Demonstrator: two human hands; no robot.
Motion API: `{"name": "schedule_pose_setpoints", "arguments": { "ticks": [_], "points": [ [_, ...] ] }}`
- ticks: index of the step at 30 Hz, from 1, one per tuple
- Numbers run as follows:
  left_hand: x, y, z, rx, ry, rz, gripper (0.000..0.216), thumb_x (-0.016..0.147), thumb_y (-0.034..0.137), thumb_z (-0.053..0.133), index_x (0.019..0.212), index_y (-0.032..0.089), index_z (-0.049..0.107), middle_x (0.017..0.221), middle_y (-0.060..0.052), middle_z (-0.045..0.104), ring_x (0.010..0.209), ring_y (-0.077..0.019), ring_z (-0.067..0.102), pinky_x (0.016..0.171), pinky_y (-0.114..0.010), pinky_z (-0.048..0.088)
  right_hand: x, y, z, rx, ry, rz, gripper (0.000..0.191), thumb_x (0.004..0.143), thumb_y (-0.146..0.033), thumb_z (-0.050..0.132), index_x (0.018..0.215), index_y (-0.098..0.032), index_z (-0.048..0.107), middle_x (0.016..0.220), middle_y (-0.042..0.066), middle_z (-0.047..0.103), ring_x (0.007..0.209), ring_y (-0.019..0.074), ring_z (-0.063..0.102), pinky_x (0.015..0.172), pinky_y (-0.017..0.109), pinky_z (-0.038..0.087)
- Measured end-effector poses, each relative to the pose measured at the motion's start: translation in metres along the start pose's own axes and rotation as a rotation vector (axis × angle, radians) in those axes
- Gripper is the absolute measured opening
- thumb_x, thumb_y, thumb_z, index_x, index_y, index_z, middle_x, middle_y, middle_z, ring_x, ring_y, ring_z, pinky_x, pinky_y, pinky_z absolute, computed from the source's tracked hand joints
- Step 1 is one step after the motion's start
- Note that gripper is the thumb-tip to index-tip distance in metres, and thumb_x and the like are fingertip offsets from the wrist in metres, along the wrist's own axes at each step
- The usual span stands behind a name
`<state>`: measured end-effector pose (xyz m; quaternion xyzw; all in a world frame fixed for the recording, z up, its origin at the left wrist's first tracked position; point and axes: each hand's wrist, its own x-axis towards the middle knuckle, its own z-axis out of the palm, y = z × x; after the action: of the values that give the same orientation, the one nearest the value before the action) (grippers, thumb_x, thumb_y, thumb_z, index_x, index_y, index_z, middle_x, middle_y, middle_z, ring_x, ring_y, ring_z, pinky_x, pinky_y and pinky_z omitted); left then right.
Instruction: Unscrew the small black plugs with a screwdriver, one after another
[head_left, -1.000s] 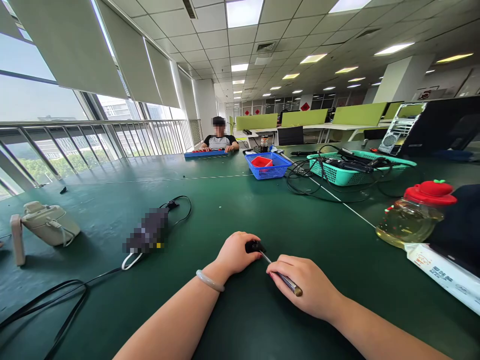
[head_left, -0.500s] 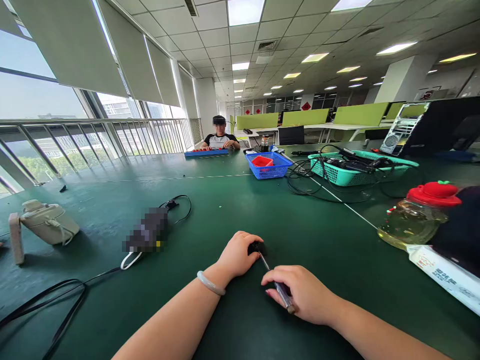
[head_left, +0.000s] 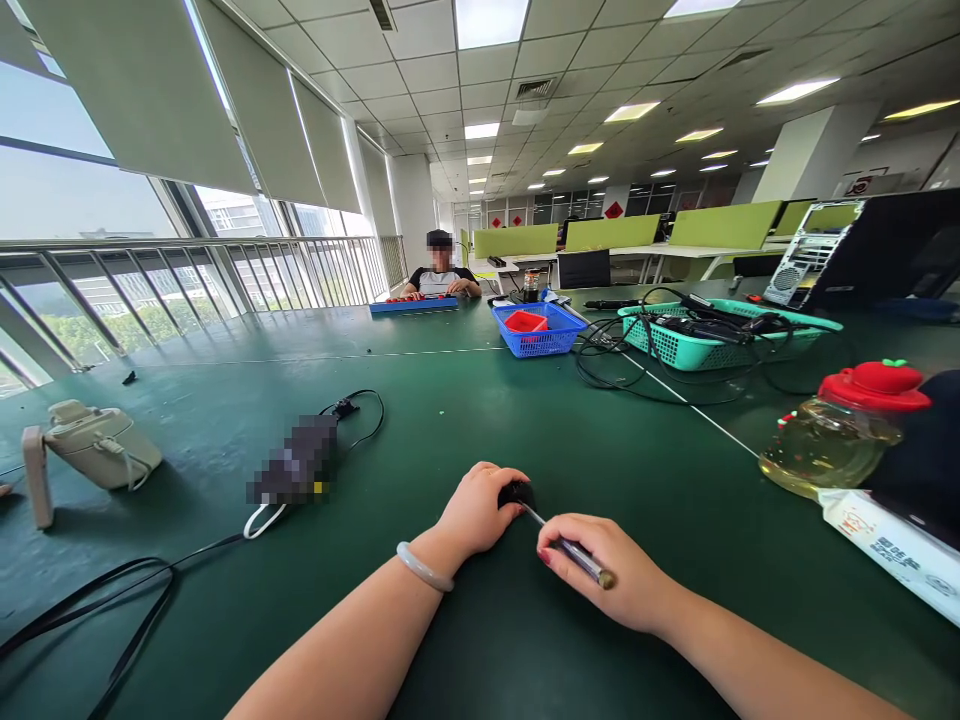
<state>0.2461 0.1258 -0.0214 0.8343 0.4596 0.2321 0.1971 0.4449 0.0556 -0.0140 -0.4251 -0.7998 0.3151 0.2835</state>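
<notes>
The person's left hand (head_left: pixel 480 508) is curled, thumb and fingers closed around a small black piece (head_left: pixel 517 492) on the green table (head_left: pixel 637 455); the hand covers much of it, so its shape and long axis cannot be told. The right hand (head_left: pixel 606 572) has its fingers wrapped around the handle of a screwdriver (head_left: pixel 586 564), the butt end showing beyond the grip. The screwdriver's long axis slants from near right to far left, its thin shaft running to the black piece beside the left thumb. From the right hand, the piece lies ahead and to the left, just past the fingertips; the left hand is the nearer, already touching it. Whether the tip sits in the piece or only against it is too small to tell.
</notes>
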Motion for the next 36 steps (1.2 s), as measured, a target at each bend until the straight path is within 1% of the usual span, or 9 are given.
{"name": "schedule_pose_setpoints", "arguments": {
  "ticks": [2,5,11,16,20,24,28,31,36],
  "points": [
    [0.0004,-0.0004,0.0004,0.0,-0.001,-0.001,0.038,0.077,0.013,0.069,0.114,0.024,0.069,0.112,-0.004,0.072,0.115,-0.0243,0.056,0.105,-0.04,0.044,-0.0008,-0.0006,-0.0003,-0.018,-0.039,0.005,0.022,0.093,-0.042,0.053,0.09,-0.023,0.064,0.078,0.001,0.062,0.068,0.0154,0.054,0.062,0.026,0.04],
    [0.0008,-0.0008,0.001,-0.001,-0.001,0.005,0.037,0.077,0.014,0.069,0.113,0.024,0.069,0.111,-0.004,0.072,0.114,-0.0243,0.056,0.104,-0.04,0.044,0.0,0.0018,-0.0014,0.045,-0.038,0.022,0.029,0.092,-0.049,0.053,0.099,-0.023,0.065,0.077,0.001,0.061,0.065,0.0145,0.052,0.061,0.026,0.04],
    [-0.0002,-0.0005,0.0008,0.001,0.001,0.011,0.035,0.078,0.017,0.07,0.112,0.024,0.068,0.111,-0.005,0.07,0.112,-0.0243,0.057,0.103,-0.039,0.045,0.0039,0.0044,-0.0022,0.196,0.098,0.058,0.041,0.096,-0.055,0.042,0.096,-0.022,0.067,0.073,0.0,0.057,0.062,0.0134,0.049,0.058,0.026,0.039],
    [-0.0008,0.0003,-0.0005,-0.002,-0.002,0.01,0.032,0.079,0.018,0.069,0.111,0.024,0.067,0.109,-0.005,0.07,0.111,-0.0241,0.058,0.1,-0.04,0.046,0.0022,0.0041,-0.0036,0.218,0.188,0.077,0.036,0.097,-0.05,0.043,0.093,-0.021,0.065,0.068,-0.002,0.051,0.056,0.0117,0.044,0.053,0.025,0.035],
    [-0.0004,0.0024,-0.0018,-0.007,-0.008,-0.016,0.035,0.078,0.018,0.071,0.112,0.024,0.066,0.111,-0.005,0.07,0.112,-0.025,0.057,0.101,-0.04,0.046,0.0007,0.005,-0.0045,0.209,0.235,0.088,0.034,0.096,-0.048,0.044,0.093,-0.021,0.065,0.065,-0.003,0.049,0.054,0.0118,0.043,0.052,0.025,0.035],
    [-0.0007,0.0041,-0.0025,-0.006,-0.006,-0.033,0.036,0.077,0.017,0.07,0.113,0.024,0.065,0.11,-0.006,0.069,0.111,-0.0249,0.058,0.1,-0.04,0.046,0.0009,0.0024,-0.0051,0.143,0.267,0.032,0.032,0.096,-0.043,0.045,0.088,-0.022,0.067,0.066,-0.001,0.055,0.058,0.0132,0.049,0.055,0.025,0.039],
    [-0.0011,0.0038,-0.0022,-0.006,-0.004,-0.019,0.034,0.078,0.017,0.069,0.111,0.024,0.064,0.109,-0.005,0.069,0.11,-0.0241,0.058,0.099,-0.039,0.047,0.0002,-0.0005,-0.0048,0.057,0.262,-0.023,0.029,0.096,-0.038,0.046,0.086,-0.022,0.068,0.073,0.001,0.063,0.063,0.0144,0.055,0.059,0.026,0.043],
    [-0.0013,0.0037,-0.0022,-0.002,0.004,-0.028,0.034,0.078,0.018,0.069,0.11,0.025,0.063,0.109,-0.004,0.069,0.11,-0.0241,0.058,0.099,-0.039,0.046,-0.001,-0.0003,-0.0044,0.027,0.263,-0.037,0.028,0.096,-0.037,0.045,0.086,-0.023,0.068,0.076,0.002,0.066,0.064,0.0151,0.057,0.06,0.026,0.045],
    [-0.0012,0.005,-0.0032,0.007,-0.001,-0.039,0.034,0.078,0.018,0.07,0.11,0.024,0.062,0.109,-0.005,0.068,0.109,-0.0246,0.058,0.098,-0.04,0.047,-0.0008,-0.0005,-0.0047,0.011,0.263,-0.023,0.029,0.096,-0.038,0.045,0.085,-0.023,0.068,0.074,0.003,0.067,0.064,0.0167,0.059,0.061,0.028,0.046]
  ]
}}
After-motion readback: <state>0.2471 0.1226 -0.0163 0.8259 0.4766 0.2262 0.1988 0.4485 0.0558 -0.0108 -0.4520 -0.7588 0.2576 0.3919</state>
